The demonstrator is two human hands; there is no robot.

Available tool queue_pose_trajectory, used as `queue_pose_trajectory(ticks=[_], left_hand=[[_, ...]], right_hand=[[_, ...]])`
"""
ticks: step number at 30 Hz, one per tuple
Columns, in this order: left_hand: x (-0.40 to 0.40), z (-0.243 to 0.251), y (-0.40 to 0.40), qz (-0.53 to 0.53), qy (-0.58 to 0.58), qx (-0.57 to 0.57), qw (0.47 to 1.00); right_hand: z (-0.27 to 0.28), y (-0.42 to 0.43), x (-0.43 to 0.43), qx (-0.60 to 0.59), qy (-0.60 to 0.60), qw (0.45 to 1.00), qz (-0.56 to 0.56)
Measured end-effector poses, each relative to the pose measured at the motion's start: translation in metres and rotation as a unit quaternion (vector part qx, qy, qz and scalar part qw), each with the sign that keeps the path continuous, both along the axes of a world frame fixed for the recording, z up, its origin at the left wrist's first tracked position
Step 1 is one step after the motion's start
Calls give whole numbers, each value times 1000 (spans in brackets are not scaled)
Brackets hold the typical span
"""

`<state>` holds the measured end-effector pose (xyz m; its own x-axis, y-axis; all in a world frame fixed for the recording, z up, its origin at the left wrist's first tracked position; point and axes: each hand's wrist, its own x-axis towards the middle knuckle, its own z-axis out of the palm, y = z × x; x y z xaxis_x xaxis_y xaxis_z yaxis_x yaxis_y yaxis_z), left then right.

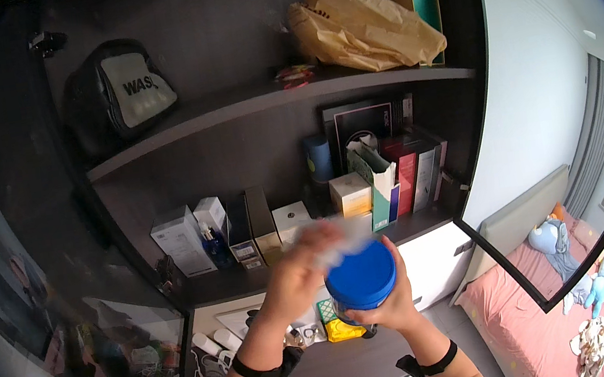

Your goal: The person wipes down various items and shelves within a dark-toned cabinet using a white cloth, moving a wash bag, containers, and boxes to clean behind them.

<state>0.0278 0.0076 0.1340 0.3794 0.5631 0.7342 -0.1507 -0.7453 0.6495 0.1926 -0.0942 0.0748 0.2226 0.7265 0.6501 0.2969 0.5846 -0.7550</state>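
My right hand [399, 297] grips a round jar from its right side, with the fingers around its wall. The jar's wide blue lid [362, 275] faces up towards me. Just above and left of the lid is my left hand [294, 282], blurred by motion. Between its fingers is a thin whitish cloth or tissue [351, 232], also blurred, which overlaps the lid's far edge in view. Whether the cloth touches the lid I cannot tell. Both hands are in front of the cabinet's middle shelf [223, 287].
Cosmetic boxes [182, 246], a blue bottle [214, 246] and a torn green-and-white carton [381, 195] line the middle shelf. Above are a brown paper bag [366, 29] and a black bag [131, 88]. A yellow packet [344, 330] lies in the drawer below. An open framed door [513, 269] juts out right.
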Motion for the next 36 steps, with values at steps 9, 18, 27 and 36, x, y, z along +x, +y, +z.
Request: queue_pose_trajectory(ticks=[9,18,27,36], left_hand=[[27,13,-14,-91,356,177,913],[-12,-15,-21,-15,278,-21,960],[31,-4,-40,-84,337,193,918],[13,-50,-16,-185,-6,-318,930]], right_hand=[[-29,14,8,-58,-21,997,43],[-25,-12,13,-37,-67,995,-72],[-46,-8,10,-75,-53,996,-13],[2,-12,12,-53,205,971,108]])
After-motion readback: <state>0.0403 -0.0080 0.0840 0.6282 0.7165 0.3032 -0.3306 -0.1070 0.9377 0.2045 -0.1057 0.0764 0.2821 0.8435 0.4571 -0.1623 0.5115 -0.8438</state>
